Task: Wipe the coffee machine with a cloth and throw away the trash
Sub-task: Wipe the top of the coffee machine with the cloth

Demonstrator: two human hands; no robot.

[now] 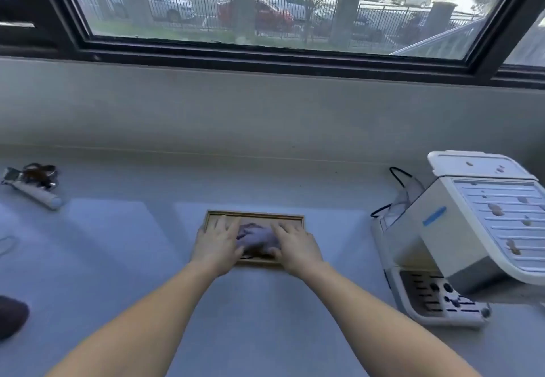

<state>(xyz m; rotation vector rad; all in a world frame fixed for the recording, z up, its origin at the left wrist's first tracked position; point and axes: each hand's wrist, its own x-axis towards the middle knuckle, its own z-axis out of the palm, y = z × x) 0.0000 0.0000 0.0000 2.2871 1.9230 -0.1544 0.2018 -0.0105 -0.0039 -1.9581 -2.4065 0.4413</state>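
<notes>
A crumpled grey-purple cloth point(256, 238) lies in a shallow wooden tray point(256, 216) at the middle of the grey counter. My left hand point(218, 241) rests flat on the tray's left part, fingers straight, touching the cloth's left side. My right hand point(296, 244) lies flat on the right part, fingers against the cloth's right side. The white coffee machine point(460, 229) stands at the right, with brown scraps of trash point(495, 209) scattered over its ribbed top and lid.
A white tool with a dark strap point(32, 183) lies at the far left of the counter. A black cable point(396, 174) runs behind the machine. A dark object point(11, 317) shows at the left edge. A wall and window rise behind the counter.
</notes>
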